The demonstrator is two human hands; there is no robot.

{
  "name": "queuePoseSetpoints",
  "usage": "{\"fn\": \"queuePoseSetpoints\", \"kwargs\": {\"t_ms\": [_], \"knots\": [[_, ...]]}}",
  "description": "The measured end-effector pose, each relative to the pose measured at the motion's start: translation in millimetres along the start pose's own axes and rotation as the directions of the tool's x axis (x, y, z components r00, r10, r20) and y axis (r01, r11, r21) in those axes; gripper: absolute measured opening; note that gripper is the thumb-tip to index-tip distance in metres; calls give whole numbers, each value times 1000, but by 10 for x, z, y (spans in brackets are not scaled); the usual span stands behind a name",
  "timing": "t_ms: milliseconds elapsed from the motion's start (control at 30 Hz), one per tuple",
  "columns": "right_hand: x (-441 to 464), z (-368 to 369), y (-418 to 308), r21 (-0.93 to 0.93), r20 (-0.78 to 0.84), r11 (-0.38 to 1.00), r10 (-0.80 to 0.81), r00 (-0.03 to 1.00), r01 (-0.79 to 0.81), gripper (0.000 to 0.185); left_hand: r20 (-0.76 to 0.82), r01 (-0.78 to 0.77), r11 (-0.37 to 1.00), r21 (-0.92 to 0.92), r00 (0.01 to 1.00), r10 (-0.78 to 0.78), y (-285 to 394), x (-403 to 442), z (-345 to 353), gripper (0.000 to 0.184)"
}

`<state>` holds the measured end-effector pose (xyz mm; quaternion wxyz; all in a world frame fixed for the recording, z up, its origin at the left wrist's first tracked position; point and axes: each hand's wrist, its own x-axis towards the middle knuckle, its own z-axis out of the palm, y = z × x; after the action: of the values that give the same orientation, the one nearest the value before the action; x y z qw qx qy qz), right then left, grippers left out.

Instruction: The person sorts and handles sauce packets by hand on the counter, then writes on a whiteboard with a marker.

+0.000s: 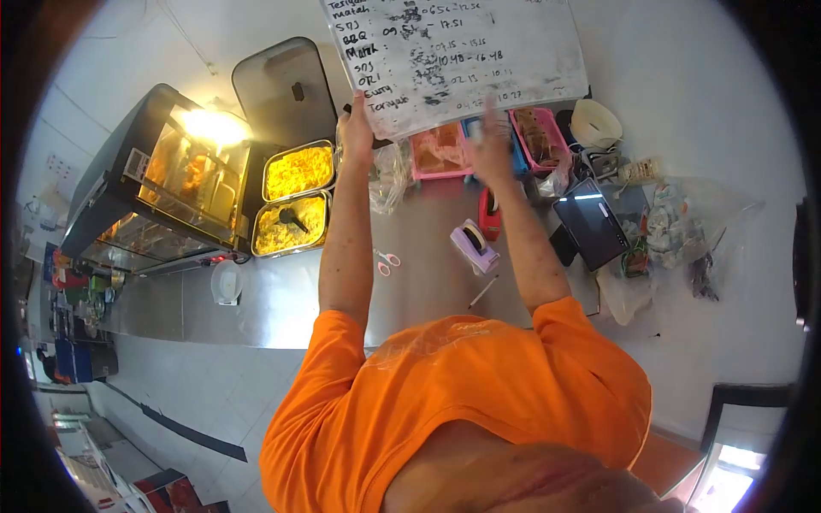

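Note:
A whiteboard with rows of handwritten names and times, some smudged, is held up at the top of the head view. My left hand grips its lower left corner, the thumb on the front. A small dark object, possibly a marker, shows beside those fingers. My right hand is smeared by motion just at the board's lower edge, so its fingers cannot be made out. Behind it stand a pink tray with brownish contents, a blue container and another pink tray.
On the steel counter are two trays of yellow food, scissors, a purple tape dispenser, a red dispenser and a pen. A lit display warmer stands left, a tablet right.

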<state>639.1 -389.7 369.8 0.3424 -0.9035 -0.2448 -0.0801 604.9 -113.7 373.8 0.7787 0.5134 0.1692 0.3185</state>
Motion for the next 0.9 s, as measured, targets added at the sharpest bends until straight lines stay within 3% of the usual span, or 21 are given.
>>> {"fn": "queuePoseSetpoints", "kwargs": {"t_ms": [67,167,200,300,433,533,633,667,733,767,800,833,867,900], "knots": [[164,-195,530,9,-242,1000,29,970,-27,81,-33,10,1000,29,999,-9,82,-3,-49,46],[440,-361,1005,-194,-210,981,-65,976,24,83,-104,59,994,96,993,-49,67,76,-83,48],[508,-293,1148,-241,-177,969,-94,980,50,83,-24,64,996,57,998,-62,163,-30,-39,50],[605,32,1173,-164,-282,978,-168,944,125,89,-84,21,997,70,996,-15,-55,132,-55,53],[421,137,463,-119,51,990,-70,996,76,84,-83,31,996,84,996,-24,145,-117,164,64],[190,263,-121,-66,136,996,-56,989,66,82,-162,7,988,153,987,18,290,-338,303,65],[51,511,-389,105,141,993,-74,987,60,88,-208,16,982,189,978,25,148,-176,189,64],[16,639,-448,128,134,989,-89,987,72,88,-109,-33,979,200,993,56,74,-78,93,65],[-136,617,-725,131,181,989,-84,980,60,85,-106,-34,987,157,993,52,211,-242,156,62],[-213,566,-888,114,288,993,-75,955,43,84,-101,-36,990,136,994,50,304,-354,226,61],[-282,484,-1104,93,390,995,-62,919,27,83,-148,-111,950,291,976,160,359,-454,282,57],[-324,479,-1255,71,485,997,-45,873,12,82,-116,-77,958,276,987,112,382,-465,252,55],[-358,625,-1252,37,383,999,-49,922,38,79,-81,-42,964,262,995,65,398,-481,242,54],[-360,530,-1280,24,444,997,-76,893,73,79,-44,-9,969,248,999,20,411,-478,240,52]]}}
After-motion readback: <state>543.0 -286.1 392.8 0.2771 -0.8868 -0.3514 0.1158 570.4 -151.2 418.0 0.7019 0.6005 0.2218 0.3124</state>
